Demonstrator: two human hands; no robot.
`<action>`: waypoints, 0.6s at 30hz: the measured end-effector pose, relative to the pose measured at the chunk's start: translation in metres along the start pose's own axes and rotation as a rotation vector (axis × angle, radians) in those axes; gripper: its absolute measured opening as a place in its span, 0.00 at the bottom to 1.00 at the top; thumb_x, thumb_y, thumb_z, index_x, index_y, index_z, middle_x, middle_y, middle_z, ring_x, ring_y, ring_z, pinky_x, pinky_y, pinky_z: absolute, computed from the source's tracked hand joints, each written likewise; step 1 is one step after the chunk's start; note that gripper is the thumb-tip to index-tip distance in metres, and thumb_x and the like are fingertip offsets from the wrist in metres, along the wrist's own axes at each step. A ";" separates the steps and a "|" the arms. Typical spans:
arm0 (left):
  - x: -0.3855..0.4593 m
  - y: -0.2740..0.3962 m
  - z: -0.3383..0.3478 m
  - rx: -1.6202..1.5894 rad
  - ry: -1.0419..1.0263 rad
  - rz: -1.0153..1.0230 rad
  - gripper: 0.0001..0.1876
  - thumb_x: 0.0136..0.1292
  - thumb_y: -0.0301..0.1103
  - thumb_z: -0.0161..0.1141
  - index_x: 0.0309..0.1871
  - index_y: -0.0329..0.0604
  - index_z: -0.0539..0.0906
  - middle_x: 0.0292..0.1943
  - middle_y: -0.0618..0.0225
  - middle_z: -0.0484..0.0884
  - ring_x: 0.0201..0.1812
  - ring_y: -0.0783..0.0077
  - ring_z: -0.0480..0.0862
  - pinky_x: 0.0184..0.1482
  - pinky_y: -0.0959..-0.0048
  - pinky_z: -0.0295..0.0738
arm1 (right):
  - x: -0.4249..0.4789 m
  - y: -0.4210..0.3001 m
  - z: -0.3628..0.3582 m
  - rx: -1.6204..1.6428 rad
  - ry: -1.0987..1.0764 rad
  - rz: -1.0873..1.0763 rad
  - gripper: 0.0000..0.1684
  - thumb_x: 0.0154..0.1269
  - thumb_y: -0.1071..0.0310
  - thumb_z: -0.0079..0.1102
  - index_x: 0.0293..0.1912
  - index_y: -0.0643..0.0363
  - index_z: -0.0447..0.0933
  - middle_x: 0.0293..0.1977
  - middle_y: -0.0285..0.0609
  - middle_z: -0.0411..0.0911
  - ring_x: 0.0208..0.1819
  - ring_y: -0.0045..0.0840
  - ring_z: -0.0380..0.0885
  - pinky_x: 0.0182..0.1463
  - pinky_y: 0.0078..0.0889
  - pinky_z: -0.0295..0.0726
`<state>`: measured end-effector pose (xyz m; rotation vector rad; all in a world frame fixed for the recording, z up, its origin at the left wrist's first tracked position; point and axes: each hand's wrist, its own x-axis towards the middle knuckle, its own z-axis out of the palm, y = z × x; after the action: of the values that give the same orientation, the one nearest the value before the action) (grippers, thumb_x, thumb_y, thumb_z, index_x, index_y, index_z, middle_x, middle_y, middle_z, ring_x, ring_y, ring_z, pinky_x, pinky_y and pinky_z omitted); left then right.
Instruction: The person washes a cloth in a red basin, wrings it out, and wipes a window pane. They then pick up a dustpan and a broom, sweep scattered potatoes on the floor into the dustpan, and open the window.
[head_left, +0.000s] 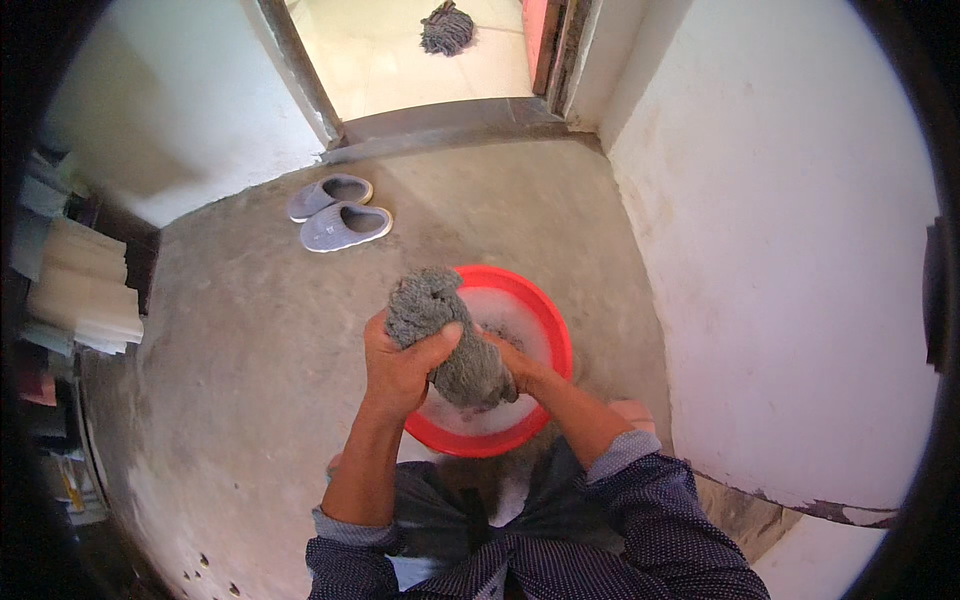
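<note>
A wet grey cloth (466, 367), bunched into a thick roll, is held in both my hands above a red plastic basin (559, 337). My left hand (409, 364) grips its upper left part, with the thumb across the front. On its lower right side my right hand (517, 364) holds the cloth, its fingers partly hidden behind it. Whitish sudsy water (517, 315) lies in the basin, with dark bits or fabric showing in it near my right hand.
A pair of grey slippers (345, 225) lies on the concrete floor (262, 322) beyond the basin. Past a raised door sill (450, 120), a dark grey mop head (447, 30) rests on pale tiles. Stacked papers or cloths (82, 285) stand at the left; a white wall (772, 247) rises at the right.
</note>
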<state>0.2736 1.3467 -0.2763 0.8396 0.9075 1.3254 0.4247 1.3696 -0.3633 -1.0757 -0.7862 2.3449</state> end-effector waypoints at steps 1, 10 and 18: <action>0.001 0.005 0.002 -0.007 0.014 0.019 0.16 0.59 0.21 0.64 0.51 0.32 0.79 0.39 0.63 0.85 0.40 0.69 0.85 0.48 0.67 0.81 | 0.002 0.003 -0.005 0.016 -0.019 0.057 0.34 0.76 0.41 0.41 0.66 0.56 0.70 0.57 0.40 0.77 0.55 0.29 0.76 0.63 0.35 0.71; 0.007 0.001 -0.004 0.314 0.206 0.401 0.15 0.60 0.23 0.66 0.50 0.35 0.80 0.42 0.60 0.85 0.43 0.67 0.86 0.51 0.68 0.80 | 0.014 0.016 -0.018 0.287 -0.026 0.128 0.45 0.69 0.26 0.31 0.64 0.52 0.70 0.52 0.45 0.79 0.50 0.37 0.79 0.58 0.45 0.78; -0.009 -0.041 -0.013 0.970 -0.440 0.526 0.26 0.47 0.23 0.67 0.54 0.41 0.81 0.53 0.60 0.82 0.59 0.59 0.79 0.65 0.60 0.70 | 0.006 0.012 -0.011 0.629 -0.014 0.038 0.33 0.70 0.35 0.47 0.55 0.53 0.76 0.45 0.46 0.82 0.42 0.35 0.82 0.48 0.42 0.83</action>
<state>0.2794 1.3346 -0.3185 2.1439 0.9943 1.0016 0.4283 1.3675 -0.3805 -0.7942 -0.0068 2.3776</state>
